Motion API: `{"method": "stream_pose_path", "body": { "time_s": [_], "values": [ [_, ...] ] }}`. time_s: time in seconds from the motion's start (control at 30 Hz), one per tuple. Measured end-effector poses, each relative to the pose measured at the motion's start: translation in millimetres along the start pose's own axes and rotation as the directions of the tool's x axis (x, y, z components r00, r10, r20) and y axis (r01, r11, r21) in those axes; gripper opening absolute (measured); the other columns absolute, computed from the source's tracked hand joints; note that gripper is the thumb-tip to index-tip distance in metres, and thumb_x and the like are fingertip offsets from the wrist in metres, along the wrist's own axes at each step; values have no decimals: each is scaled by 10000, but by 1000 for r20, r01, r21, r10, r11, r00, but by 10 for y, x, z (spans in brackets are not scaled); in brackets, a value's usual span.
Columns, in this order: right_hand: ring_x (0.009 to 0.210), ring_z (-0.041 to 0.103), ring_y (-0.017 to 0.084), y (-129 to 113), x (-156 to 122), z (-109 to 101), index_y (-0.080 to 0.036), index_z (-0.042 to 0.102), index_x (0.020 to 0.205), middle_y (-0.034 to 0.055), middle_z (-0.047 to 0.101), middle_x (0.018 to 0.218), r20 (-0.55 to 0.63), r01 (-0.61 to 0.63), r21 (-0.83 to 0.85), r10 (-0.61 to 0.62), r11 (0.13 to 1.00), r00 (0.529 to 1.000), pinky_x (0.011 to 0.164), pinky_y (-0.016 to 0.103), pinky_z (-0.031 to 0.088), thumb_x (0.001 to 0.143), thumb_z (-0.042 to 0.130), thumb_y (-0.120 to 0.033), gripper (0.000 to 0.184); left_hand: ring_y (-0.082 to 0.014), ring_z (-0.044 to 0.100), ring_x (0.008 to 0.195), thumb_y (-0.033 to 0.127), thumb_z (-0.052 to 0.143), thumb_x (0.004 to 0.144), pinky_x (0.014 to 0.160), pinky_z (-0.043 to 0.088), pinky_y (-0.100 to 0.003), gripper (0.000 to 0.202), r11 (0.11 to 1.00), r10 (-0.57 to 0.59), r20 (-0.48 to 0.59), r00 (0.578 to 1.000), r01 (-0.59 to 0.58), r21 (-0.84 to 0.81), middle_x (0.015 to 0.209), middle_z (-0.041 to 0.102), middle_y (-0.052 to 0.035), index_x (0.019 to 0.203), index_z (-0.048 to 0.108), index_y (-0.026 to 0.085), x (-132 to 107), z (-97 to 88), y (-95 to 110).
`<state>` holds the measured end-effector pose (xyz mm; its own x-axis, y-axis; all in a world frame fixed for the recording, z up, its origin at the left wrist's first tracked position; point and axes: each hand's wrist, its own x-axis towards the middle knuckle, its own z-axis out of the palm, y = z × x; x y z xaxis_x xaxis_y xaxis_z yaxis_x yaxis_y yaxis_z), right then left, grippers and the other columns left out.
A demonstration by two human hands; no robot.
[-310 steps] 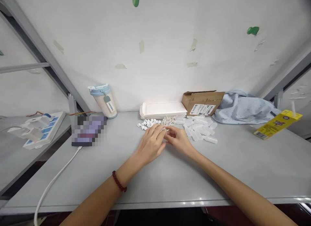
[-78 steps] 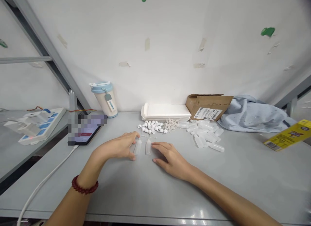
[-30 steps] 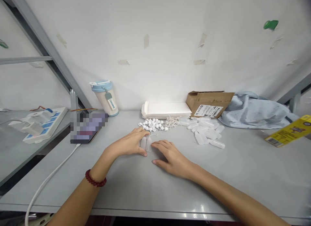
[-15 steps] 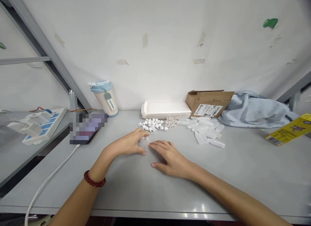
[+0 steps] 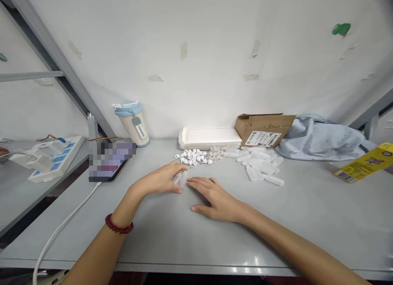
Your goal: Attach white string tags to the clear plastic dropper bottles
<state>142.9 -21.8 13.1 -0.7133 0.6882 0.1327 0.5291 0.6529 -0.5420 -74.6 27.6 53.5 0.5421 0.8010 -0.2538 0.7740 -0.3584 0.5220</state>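
On the grey table, my left hand (image 5: 166, 179) curls its thumb and fingers round a few translucent plastic tubes (image 5: 183, 180), which look like small frosted vials. My right hand (image 5: 215, 198) rests low over the tabletop, fingers stretched out and thumb apart. Its fingertips are right beside the tubes; whether they touch cannot be made out. Just behind the left hand lies a heap of small white pointed caps (image 5: 194, 156). Beside the caps is a tangle of thin white strings (image 5: 217, 153). To the right, more translucent tubes (image 5: 260, 164) lie loose in a pile.
A stack of white trays (image 5: 211, 137) stands by the wall, with a cardboard box (image 5: 265, 129) and pale blue cloth (image 5: 322, 140) to its right. A yellow box (image 5: 365, 164) sits far right. Leftward are a tumbler (image 5: 133, 123), a phone (image 5: 112, 162) with cable and a power strip (image 5: 58, 160).
The tubes in my left hand have tilted and shifted slightly left. My right hand has moved a touch left with them. A blurred shape, perhaps a hand, has appeared at the far left edge.
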Motion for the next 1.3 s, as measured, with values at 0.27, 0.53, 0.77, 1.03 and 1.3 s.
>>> {"method": "stream_pose_path", "body": {
  "time_s": [0.27,0.53,0.77,1.03,1.3],
  "values": [
    [1256,391,242,10,-3,21,-129,412,1329,146,436,1373,-66,-33,20,34,999,997,1027,410,309,841,549,-364,559,-253,529,1001,343,679,610,850,436,-333,734,996,-91,44,995,91,-4,1178,525,-41,1292,423,261,-98,-93,64],
    [1251,397,243,37,-9,37,-143,422,1315,145,446,1362,-88,-26,2,26,1000,996,1022,410,329,850,544,-361,528,-233,545,955,316,627,645,828,435,-309,579,997,-67,44,997,65,43,1043,550,-29,1204,494,244,-92,-81,71],
    [1229,418,242,49,-9,56,-146,428,1307,133,464,1346,-105,-19,4,19,1000,994,1017,408,344,848,555,-352,519,-239,547,960,365,625,648,811,443,-313,548,995,-88,-10,996,89,35,1055,572,-44,1165,516,219,-28,-29,-36],
    [1114,512,229,79,97,-9,-160,513,1190,126,579,1188,-269,-6,23,12,1000,963,931,392,419,856,542,-245,346,-232,540,995,381,598,673,819,435,-295,486,997,-71,-71,995,72,23,1133,550,-48,1129,509,238,-32,-30,-82],
    [884,553,220,-132,657,-70,-149,657,990,90,667,911,-258,-132,-175,84,976,963,766,342,402,841,524,-116,202,-211,582,813,457,584,650,646,437,-271,438,976,-201,-70,977,206,65,962,596,-50,1003,512,206,-87,-59,-90]
  ]
}}
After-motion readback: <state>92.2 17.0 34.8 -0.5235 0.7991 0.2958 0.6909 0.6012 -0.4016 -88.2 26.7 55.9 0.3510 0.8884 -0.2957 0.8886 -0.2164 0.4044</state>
